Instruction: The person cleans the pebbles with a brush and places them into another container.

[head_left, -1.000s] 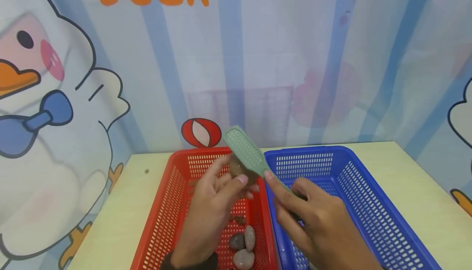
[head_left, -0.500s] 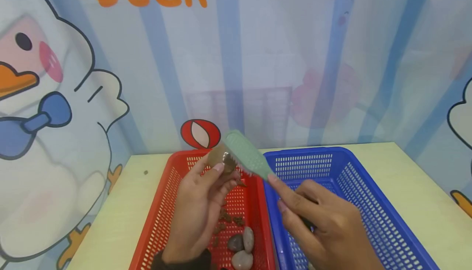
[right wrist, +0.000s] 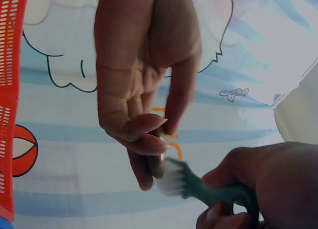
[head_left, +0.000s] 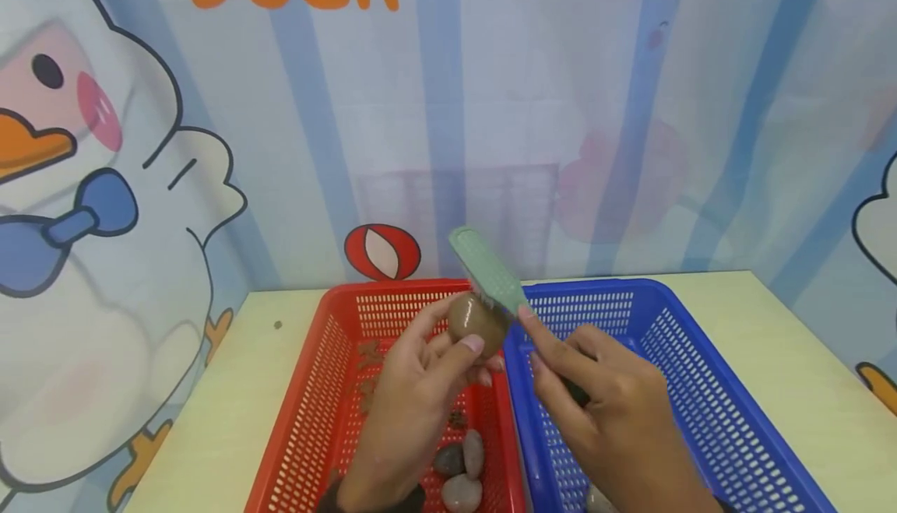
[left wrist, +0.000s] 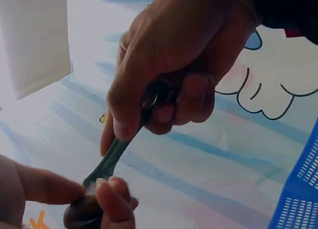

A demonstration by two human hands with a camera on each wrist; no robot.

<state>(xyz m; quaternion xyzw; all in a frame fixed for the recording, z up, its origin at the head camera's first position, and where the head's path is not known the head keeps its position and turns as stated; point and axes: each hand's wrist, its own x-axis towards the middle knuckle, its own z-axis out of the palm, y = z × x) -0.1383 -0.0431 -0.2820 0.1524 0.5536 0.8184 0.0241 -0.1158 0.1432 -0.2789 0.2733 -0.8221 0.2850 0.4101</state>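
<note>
In the head view my left hand (head_left: 413, 384) pinches a smooth, shiny brown stone (head_left: 476, 328) between thumb and fingers above the red basket (head_left: 336, 357). My right hand (head_left: 613, 396) grips the handle of a light green brush (head_left: 489, 268), with the index finger stretched along its neck. The brush is tilted, its bristles against the stone's upper right side. From the right wrist view, the white bristles (right wrist: 171, 179) meet the stone's edge, which the left fingers partly hide. The left wrist view shows the dark stone (left wrist: 79, 213) low in the frame under the brush.
Several grey stones (head_left: 462, 491) and brown crumbs (head_left: 369, 351) lie in the red basket. A blue basket (head_left: 729, 388) stands against its right side, with a pale stone (head_left: 598, 500) partly hidden by the right hand. Behind the table (head_left: 203, 419) hangs a duck-print cloth (head_left: 490, 108).
The stone and left hand went left, then came back right. The brush is now higher and slightly further right than half a second ago. Both grips are kept.
</note>
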